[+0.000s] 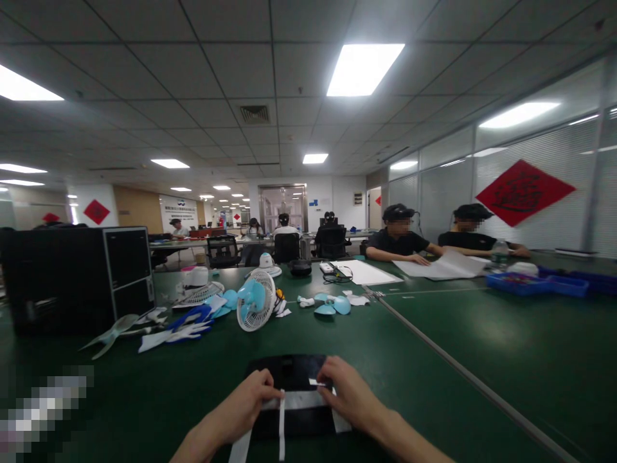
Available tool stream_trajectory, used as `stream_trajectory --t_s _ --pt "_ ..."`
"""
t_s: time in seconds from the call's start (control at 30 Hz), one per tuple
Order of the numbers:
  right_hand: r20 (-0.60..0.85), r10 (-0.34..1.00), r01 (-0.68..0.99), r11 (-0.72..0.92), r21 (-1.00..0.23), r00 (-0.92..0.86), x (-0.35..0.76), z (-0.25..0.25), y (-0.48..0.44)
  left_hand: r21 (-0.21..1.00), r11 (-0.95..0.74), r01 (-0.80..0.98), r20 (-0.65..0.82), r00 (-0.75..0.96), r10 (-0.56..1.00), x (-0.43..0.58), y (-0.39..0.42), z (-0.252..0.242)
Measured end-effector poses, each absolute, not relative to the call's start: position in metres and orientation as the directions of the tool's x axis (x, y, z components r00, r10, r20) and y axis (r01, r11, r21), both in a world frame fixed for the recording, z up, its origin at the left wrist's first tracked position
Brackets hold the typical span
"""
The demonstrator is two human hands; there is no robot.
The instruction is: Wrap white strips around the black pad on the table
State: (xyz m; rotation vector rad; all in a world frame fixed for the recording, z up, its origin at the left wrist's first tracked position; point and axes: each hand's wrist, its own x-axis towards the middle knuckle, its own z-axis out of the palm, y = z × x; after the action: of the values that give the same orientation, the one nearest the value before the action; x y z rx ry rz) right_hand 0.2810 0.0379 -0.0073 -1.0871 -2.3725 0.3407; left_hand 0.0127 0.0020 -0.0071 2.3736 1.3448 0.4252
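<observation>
A black flat object (289,421) with a pale grey band (303,400) across it lies on the green table in front of me; its kind is unclear. My left hand (248,402) is closed over the band's left part, thumb and finger pinching the top of a narrow white strip (282,431) that hangs down across the black surface. My right hand (349,395) is over the object's right side, its fingers pinched on a small white piece (315,382). Wider white strips show below both hands, one (240,447) at the lower left and another (341,422) at the right.
Beyond my hands stand a blue-and-white fan (255,301), loose blue fan blades (331,303) and blue-white gloves (180,331). A black computer case (77,280) is at the left. Two people sit at the right by a large white sheet (446,265) and blue trays (518,283). A grey channel (448,360) crosses the table.
</observation>
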Motion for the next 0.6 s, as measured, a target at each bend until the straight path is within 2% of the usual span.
stream_trajectory --t_s 0.07,0.13,0.2,0.5,0.6 --pt "0.375 0.626 0.519 0.778 -0.354 -0.683 0.271 -0.005 0.024 0.457 -0.481 0.748 0.085 0.502 0.861 0.014 0.003 -0.009" --pt "0.341 0.503 0.415 0.859 -0.299 -0.794 0.258 -0.011 0.013 0.439 -0.499 0.747 0.098 0.513 0.853 0.015 0.005 -0.011" --pt "0.296 0.435 0.367 0.893 -0.259 -0.85 0.246 -0.022 0.009 0.413 -0.521 0.747 0.112 0.527 0.843 0.015 0.007 -0.014" --pt "0.296 0.442 0.391 0.894 -0.218 -0.846 0.235 -0.05 0.02 0.374 -0.537 0.757 0.143 0.524 0.839 0.015 0.009 -0.017" --pt "0.278 0.418 0.386 0.908 -0.165 -0.865 0.236 -0.057 0.022 0.384 -0.52 0.763 0.128 0.514 0.848 0.016 0.008 -0.016"
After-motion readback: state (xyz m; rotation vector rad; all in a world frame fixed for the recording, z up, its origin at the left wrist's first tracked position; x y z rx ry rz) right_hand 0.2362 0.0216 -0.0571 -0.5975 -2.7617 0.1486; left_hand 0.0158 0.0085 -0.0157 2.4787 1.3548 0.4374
